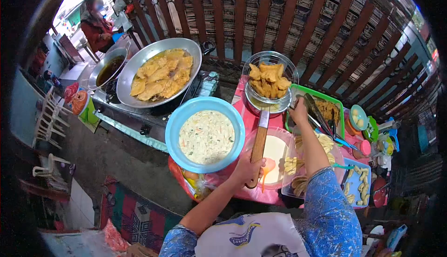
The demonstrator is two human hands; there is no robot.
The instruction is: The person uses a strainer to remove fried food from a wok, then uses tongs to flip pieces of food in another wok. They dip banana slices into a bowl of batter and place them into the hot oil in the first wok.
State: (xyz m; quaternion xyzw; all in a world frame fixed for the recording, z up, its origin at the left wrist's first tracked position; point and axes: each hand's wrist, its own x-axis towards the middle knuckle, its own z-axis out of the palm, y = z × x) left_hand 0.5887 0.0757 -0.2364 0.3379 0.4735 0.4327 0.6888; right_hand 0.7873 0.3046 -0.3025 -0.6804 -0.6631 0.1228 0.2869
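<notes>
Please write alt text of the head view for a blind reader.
A person's left hand holds a wooden-handled wire strainer of fried pieces; the right hand is by a green tray. Nearby sit a frying pan and blue basin.

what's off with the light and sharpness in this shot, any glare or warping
Head view: strong fisheye bend, wooden slats fanning outward, black at the corners; head view: daylight blown out at upper left, bright haze at upper right; head view: floor dim, wok metal softly shiny; head view: blurred patch over the far person's head.
</notes>
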